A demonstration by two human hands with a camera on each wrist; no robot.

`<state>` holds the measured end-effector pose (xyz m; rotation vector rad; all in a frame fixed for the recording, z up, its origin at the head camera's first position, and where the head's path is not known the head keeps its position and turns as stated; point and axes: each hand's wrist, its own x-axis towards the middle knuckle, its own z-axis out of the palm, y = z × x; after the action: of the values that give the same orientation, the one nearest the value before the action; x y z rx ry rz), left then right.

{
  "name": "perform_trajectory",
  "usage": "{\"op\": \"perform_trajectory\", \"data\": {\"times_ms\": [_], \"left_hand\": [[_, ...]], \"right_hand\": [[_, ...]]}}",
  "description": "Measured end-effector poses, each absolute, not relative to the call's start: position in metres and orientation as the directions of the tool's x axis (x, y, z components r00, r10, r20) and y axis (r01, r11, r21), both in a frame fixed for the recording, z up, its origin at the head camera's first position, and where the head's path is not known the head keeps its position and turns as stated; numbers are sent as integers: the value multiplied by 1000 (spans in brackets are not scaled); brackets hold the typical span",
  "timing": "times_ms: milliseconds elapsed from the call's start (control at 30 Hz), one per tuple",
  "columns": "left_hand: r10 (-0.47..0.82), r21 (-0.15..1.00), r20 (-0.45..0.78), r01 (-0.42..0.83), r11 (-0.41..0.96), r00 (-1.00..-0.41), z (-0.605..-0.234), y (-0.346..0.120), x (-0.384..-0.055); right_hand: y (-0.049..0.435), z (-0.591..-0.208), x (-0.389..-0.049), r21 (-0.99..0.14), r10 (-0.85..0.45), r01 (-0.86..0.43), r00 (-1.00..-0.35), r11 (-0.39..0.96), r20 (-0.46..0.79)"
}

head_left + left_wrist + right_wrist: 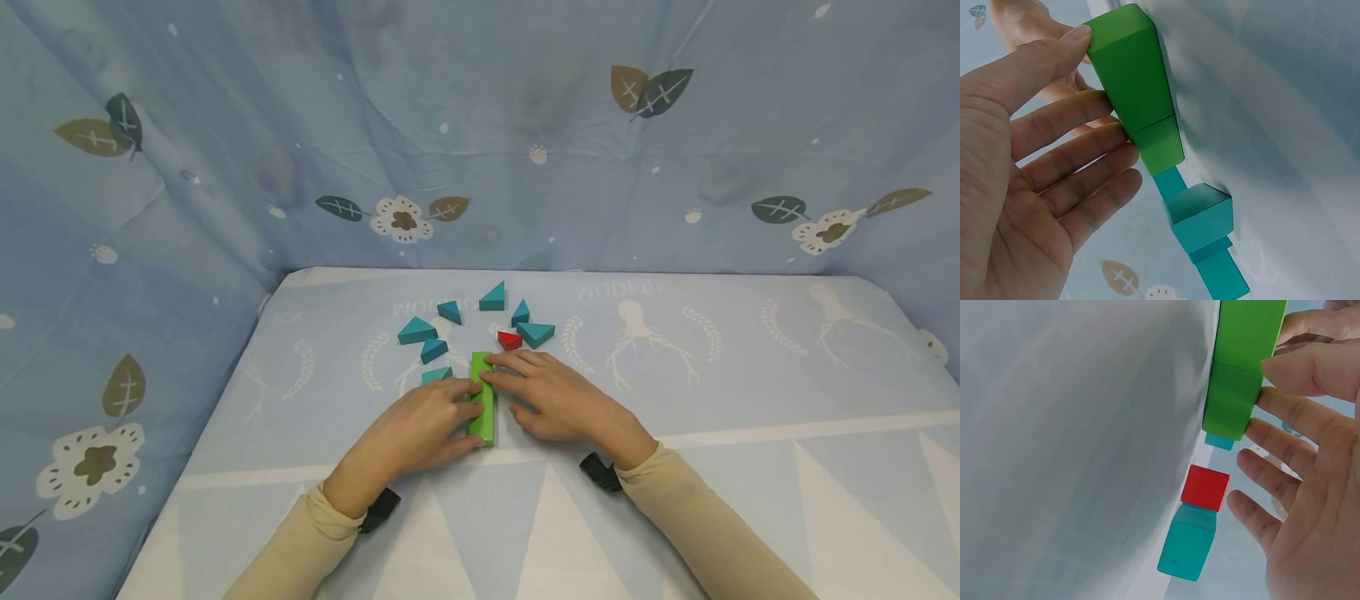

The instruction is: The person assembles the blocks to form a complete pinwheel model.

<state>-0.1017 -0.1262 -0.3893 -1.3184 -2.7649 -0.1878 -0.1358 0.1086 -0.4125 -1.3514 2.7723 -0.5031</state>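
Observation:
Two green blocks lie end to end in a narrow strip: the longer green block (1132, 72) is nearer me and the shorter green block (1230, 400) is beyond it. My left hand (420, 423) touches the strip from the left with thumb and fingertips, its fingers fairly straight. From the right, my right hand (558, 398) rests its fingertips against the strip, fingers extended and slightly spread. In the head view, a red triangular block (510, 341) lies just past the right fingertips. A teal triangular block (437, 375) sits beside the left fingers, partly hidden.
More teal triangular blocks lie in a loose arc beyond the strip, among them a left one (417, 331), a far one (492, 297) and a right one (536, 334). The patterned tabletop (750, 375) meets a blue curtain (487, 125) at the back.

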Motion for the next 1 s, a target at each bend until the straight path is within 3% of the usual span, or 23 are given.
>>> {"op": "perform_trajectory", "data": {"times_ms": [367,700,1000], "left_hand": [[753,128,123,763,634,-646,-388,-129,-104],[728,157,73,728,667,-682,-389,-129,-104],[728,157,92,732,663,-679,-390,-127,-104]], "right_hand": [[109,-413,-137,-281,-761,-771,-626,572,169],[121,-414,-152,-213,-635,-673,-740,709,224],[126,-416,-155,-243,-635,-656,-754,714,168]]}}
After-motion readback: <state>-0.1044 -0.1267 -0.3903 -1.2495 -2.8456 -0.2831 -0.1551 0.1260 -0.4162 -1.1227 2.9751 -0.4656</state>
